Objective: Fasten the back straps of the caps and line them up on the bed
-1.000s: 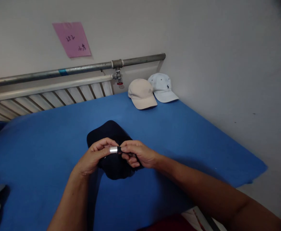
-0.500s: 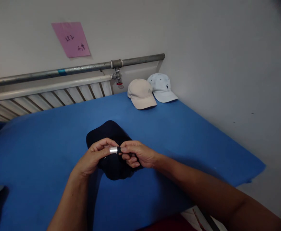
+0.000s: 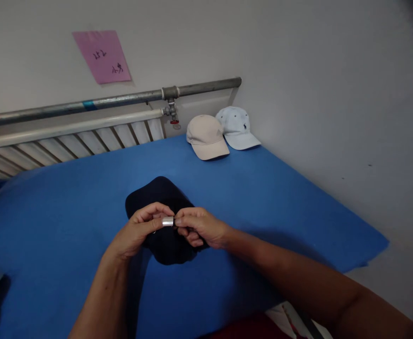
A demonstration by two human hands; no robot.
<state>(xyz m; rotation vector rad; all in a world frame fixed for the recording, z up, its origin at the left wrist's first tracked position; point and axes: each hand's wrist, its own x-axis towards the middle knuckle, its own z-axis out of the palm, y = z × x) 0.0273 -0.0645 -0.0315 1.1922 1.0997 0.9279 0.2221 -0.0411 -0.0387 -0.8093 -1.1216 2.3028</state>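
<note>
A dark baseball cap lies on the blue-covered table, its brim pointing to the far left. Above it, my left hand pinches a shiny metal buckle between thumb and fingers. My right hand meets it from the right, with thumb and forefinger closed on the dark strap end at the buckle's right edge. Most of that strap is hidden by my fingers. Both hands cover the middle of the cap.
A beige cap and a pale blue cap sit at the back of the blue table cover. Behind are a radiator, a metal pipe and a pink paper. A wall borders the right side.
My right fingers have moved slightly left, closer to the buckle, so less dark strap shows between them. The whole view has shifted a little.
</note>
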